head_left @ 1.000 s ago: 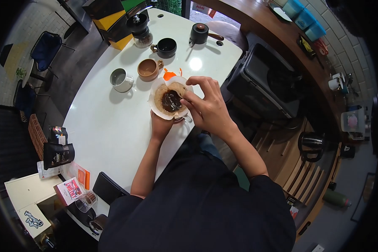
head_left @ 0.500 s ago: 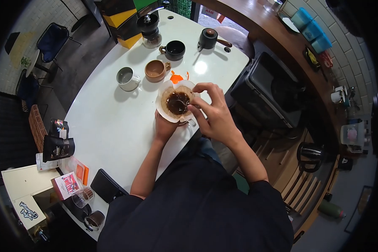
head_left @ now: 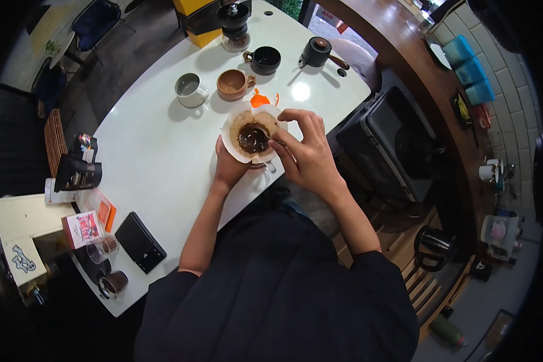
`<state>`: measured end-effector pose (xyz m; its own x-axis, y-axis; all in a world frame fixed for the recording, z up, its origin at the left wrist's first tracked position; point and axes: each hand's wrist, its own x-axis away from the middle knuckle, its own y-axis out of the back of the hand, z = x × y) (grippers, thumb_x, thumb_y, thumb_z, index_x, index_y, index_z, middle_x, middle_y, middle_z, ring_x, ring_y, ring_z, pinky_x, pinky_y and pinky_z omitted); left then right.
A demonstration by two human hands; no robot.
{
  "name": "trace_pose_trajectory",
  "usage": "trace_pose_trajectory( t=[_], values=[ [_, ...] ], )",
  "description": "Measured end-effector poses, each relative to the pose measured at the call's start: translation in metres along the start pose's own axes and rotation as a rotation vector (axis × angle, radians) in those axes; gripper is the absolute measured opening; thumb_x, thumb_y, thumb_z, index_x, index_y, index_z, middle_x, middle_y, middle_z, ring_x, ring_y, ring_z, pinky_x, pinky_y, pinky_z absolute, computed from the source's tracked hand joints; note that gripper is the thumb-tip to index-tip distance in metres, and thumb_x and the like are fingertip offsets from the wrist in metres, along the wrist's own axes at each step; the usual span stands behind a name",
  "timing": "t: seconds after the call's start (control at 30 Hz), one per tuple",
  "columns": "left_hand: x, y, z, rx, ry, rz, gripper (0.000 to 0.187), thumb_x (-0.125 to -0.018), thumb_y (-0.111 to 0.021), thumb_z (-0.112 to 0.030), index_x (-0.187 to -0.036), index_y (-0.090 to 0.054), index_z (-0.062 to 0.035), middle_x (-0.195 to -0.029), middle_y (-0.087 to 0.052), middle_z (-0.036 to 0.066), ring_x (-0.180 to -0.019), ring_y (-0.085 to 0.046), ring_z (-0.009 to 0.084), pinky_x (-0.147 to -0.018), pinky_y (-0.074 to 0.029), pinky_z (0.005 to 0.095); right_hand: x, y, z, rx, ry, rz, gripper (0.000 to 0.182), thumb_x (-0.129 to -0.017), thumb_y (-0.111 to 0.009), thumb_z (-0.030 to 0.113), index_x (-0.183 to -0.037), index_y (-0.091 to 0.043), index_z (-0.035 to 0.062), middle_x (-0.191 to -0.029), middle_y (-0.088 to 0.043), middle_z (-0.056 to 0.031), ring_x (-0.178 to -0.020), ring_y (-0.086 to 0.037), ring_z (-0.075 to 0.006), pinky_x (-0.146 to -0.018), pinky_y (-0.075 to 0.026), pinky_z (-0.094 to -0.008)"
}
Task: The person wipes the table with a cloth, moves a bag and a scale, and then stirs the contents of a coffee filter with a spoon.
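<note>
A white paper coffee filter [head_left: 230,143] flares open at the table's near edge, with dark wet coffee [head_left: 251,142] inside. My left hand [head_left: 230,164] is closed around the side of the dripper under the filter; the dripper itself is mostly hidden. Below it shows a clear glass handle [head_left: 271,167]. My right hand [head_left: 308,149] pinches a small metal spoon [head_left: 265,134] over the right rim, its tip down in the coffee. Just beyond the filter lies an orange plastic piece [head_left: 260,99].
Beyond stand a grey-white mug [head_left: 190,90], a brown cup [head_left: 231,85], a black cup [head_left: 265,60], a coffee grinder [head_left: 234,27] and a dark kettle-like pot [head_left: 317,52]. Black pouches [head_left: 80,174], a black flat device [head_left: 140,242] and glasses [head_left: 113,283] are at left. A dark bin [head_left: 383,139] is right.
The view has shifted, so the table and cups sit higher in the picture. The spoon has moved within the filter toward its right side. Both hands keep their hold.
</note>
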<state>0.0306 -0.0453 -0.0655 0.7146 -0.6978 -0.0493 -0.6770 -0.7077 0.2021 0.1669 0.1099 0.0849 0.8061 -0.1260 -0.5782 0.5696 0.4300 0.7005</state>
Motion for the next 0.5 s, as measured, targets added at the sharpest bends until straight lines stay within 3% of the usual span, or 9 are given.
trace_pose_trajectory(
  t=[0.03,0.1,0.17,0.2,0.3,0.37,0.43,0.47,0.5],
  values=[
    [0.001,0.0,-0.001,-0.128,-0.036,0.011,0.08,-0.067,-0.097,-0.017,-0.138,-0.061,-0.0068,-0.132,-0.068,0.006,-0.126,-0.063,0.0215,-0.118,-0.037,0.0435,-0.001,0.001,-0.003,-0.008,0.006,0.014,0.016,-0.092,-0.072,0.017,-0.101,-0.068,0.0048,-0.125,-0.058,-0.0152,-0.119,-0.055,-0.0348,-0.101,-0.042,-0.0476],
    [-0.001,-0.002,-0.006,-0.17,-0.053,-0.004,0.086,-0.069,-0.097,-0.019,-0.143,-0.055,-0.0044,-0.132,-0.068,0.008,-0.128,-0.062,0.0224,-0.117,-0.041,0.0428,-0.002,0.001,-0.009,0.026,0.012,0.049,0.015,-0.092,-0.072,0.017,-0.101,-0.068,0.0052,-0.125,-0.058,-0.0153,-0.12,-0.055,-0.0353,-0.101,-0.042,-0.048],
    [0.0,-0.004,-0.016,0.048,0.005,-0.071,0.104,-0.068,-0.099,-0.019,-0.152,-0.041,-0.0012,-0.136,-0.066,0.011,-0.129,-0.062,0.0238,-0.113,-0.047,0.0422,-0.001,-0.002,-0.012,-0.003,0.02,0.073,0.015,-0.092,-0.072,0.016,-0.101,-0.068,0.0052,-0.125,-0.058,-0.0152,-0.119,-0.055,-0.0353,-0.101,-0.042,-0.0483],
    [0.002,-0.003,-0.024,0.075,0.018,-0.064,0.121,-0.066,-0.1,-0.019,-0.158,-0.024,0.0,-0.14,-0.062,0.016,-0.129,-0.063,0.0268,-0.109,-0.052,0.0419,-0.001,-0.004,-0.013,-0.023,0.015,0.09,0.015,-0.092,-0.073,0.015,-0.101,-0.068,0.0053,-0.125,-0.058,-0.0152,-0.119,-0.055,-0.0353,-0.101,-0.042,-0.0485],
    [0.012,-0.014,-0.03,0.166,-0.12,-0.231,0.13,-0.064,-0.102,-0.019,-0.16,-0.016,0.0003,-0.142,-0.059,0.019,-0.127,-0.064,0.0282,-0.108,-0.054,0.0415,0.003,-0.004,-0.013,-0.107,0.01,0.136,0.014,-0.091,-0.073,0.013,-0.101,-0.068,0.0046,-0.125,-0.058,-0.0153,-0.119,-0.055,-0.0352,-0.101,-0.042,-0.0487],
    [0.017,-0.022,-0.031,0.146,-0.176,-0.286,0.129,-0.065,-0.101,-0.018,-0.16,-0.015,-0.0004,-0.141,-0.059,0.02,-0.128,-0.063,0.028,-0.108,-0.054,0.0415,0.001,-0.001,-0.014,-0.144,0.033,0.151,0.014,-0.09,-0.073,0.013,-0.101,-0.069,0.0043,-0.125,-0.058,-0.0153,-0.118,-0.055,-0.0352,-0.1,-0.042,-0.0485],
    [0.018,-0.025,-0.039,0.123,-0.135,-0.263,0.118,-0.067,-0.1,-0.015,-0.157,-0.024,-0.0008,-0.139,-0.061,0.018,-0.126,-0.064,0.0265,-0.106,-0.055,0.0408,-0.002,0.004,-0.016,-0.179,0.053,0.168,0.014,-0.09,-0.074,0.012,-0.101,-0.069,0.004,-0.125,-0.058,-0.0153,-0.118,-0.055,-0.0351,-0.1,-0.042,-0.0484],
    [0.019,-0.024,-0.042,0.135,-0.062,-0.223,0.096,-0.069,-0.098,-0.012,-0.147,-0.043,-0.0005,-0.132,-0.066,0.015,-0.121,-0.067,0.0243,-0.104,-0.056,0.0391,-0.004,0.008,-0.017,-0.188,0.064,0.176,0.014,-0.089,-0.074,0.012,-0.1,-0.069,0.0036,-0.125,-0.058,-0.0152,-0.118,-0.055,-0.035,-0.101,-0.042,-0.0483],
    [0.019,-0.025,-0.039,0.132,-0.054,-0.244,0.096,-0.069,-0.098,-0.012,-0.147,-0.043,-0.0005,-0.132,-0.066,0.015,-0.121,-0.067,0.0243,-0.104,-0.056,0.0391,-0.006,0.012,-0.018,-0.197,0.073,0.183,0.015,-0.089,-0.074,0.011,-0.1,-0.069,0.0033,-0.125,-0.058,-0.0151,-0.117,-0.055,-0.0349,-0.101,-0.042,-0.0482]
  ],
)
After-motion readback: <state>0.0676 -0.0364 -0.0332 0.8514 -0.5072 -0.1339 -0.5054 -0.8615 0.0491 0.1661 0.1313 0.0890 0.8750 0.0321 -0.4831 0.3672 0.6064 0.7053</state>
